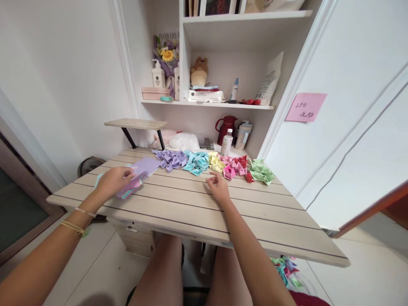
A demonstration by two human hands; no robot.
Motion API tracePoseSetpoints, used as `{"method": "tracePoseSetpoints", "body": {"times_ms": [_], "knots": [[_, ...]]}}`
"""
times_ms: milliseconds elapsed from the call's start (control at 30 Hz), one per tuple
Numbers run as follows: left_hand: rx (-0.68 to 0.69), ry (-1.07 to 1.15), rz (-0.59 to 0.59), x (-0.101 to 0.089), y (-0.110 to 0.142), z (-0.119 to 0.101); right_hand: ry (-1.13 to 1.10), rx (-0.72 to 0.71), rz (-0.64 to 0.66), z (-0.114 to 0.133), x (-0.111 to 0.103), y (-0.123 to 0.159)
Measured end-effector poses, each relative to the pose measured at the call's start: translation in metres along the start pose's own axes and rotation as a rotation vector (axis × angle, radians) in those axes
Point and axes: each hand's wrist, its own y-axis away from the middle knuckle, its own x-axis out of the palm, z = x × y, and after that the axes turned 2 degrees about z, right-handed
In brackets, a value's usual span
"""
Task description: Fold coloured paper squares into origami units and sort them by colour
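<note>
Head view: left hand (114, 182) pinches coloured paper (145, 165), likely light, easily creased, best taken by edges; right hand (219, 187) loose, empty.

Paper stack (148, 165) at 10 o'clock on worktop (191, 204): flat sheets, lilac on top, pink and teal edges showing at its near side, edges uneven, part blurred. Folded pieces, pointed and angular, loosely heaped along far side: purple heap (172, 160) at 11, light blue heap (196, 162) at 12, small yellow heap (216, 162) at 1, pink heap (235, 165) with red bits between 1 and 2, pale green heap (262, 171) at 2. Neighbours close or touching. Mixed-colour folded pieces (284, 268) below worktop at 4.
</note>
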Motion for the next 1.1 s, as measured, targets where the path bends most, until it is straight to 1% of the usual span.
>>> {"method": "tracePoseSetpoints", "body": {"times_ms": [33, 100, 167, 200, 233, 300, 400, 500, 533, 600, 700, 767, 833, 867, 900, 967, 1100], "knots": [[0.027, 0.137, 0.023, -0.002, -0.002, -0.011, -0.065, 0.015, 0.032, 0.001, 0.0, 0.0], [0.086, 0.538, 0.072, 0.0, -0.007, -0.038, -0.233, 0.059, 0.133, 0.005, 0.001, 0.0], [0.059, 0.854, 0.148, 0.01, -0.012, -0.066, -0.413, 0.107, 0.258, 0.008, 0.001, 0.002], [0.044, 0.961, 0.188, 0.018, -0.015, -0.079, -0.496, 0.127, 0.317, 0.009, 0.0, 0.002], [0.035, 1.033, 0.226, 0.028, -0.019, -0.09, -0.57, 0.146, 0.366, 0.009, 0.0, 0.003], [0.008, 1.122, 0.202, 0.054, -0.029, -0.109, -0.679, 0.18, 0.421, 0.009, -0.002, 0.004], [0.002, 1.179, 0.156, 0.1, -0.044, -0.123, -0.745, 0.222, 0.419, 0.01, -0.006, 0.002], [-0.04, 1.167, 0.094, 0.139, -0.052, -0.125, -0.778, 0.27, 0.413, 0.011, -0.011, -0.001], [-0.053, 1.17, 0.087, 0.148, -0.053, -0.124, -0.77, 0.292, 0.404, 0.011, -0.013, -0.002], [-0.079, 1.188, 0.091, 0.16, -0.052, -0.119, -0.702, 0.319, 0.37, 0.011, -0.015, -0.003], [-0.128, 1.22, 0.139, 0.165, -0.049, -0.113, -0.58, 0.293, 0.315, 0.006, -0.015, -0.004], [-0.148, 1.254, 0.239, 0.164, -0.047, -0.111, -0.553, 0.265, 0.277, 0.002, -0.014, -0.005], [-0.138, 1.275, 0.346, 0.163, -0.046, -0.11, -0.546, 0.252, 0.212, -0.003, -0.013, -0.007], [-0.127, 1.28, 0.373, 0.164, -0.046, -0.109, -0.54, 0.251, 0.187, -0.004, -0.013, -0.008], [-0.115, 1.284, 0.378, 0.166, -0.047, -0.109, -0.536, 0.252, 0.172, -0.006, -0.013, -0.008], [-0.108, 1.305, 0.347, 0.17, -0.048, -0.108, -0.548, 0.264, 0.171, -0.007, -0.013, -0.008], [-0.185, 1.402, 0.284, 0.176, -0.049, -0.105, -0.599, 0.283, 0.249, -0.003, -0.012, -0.005]]}}
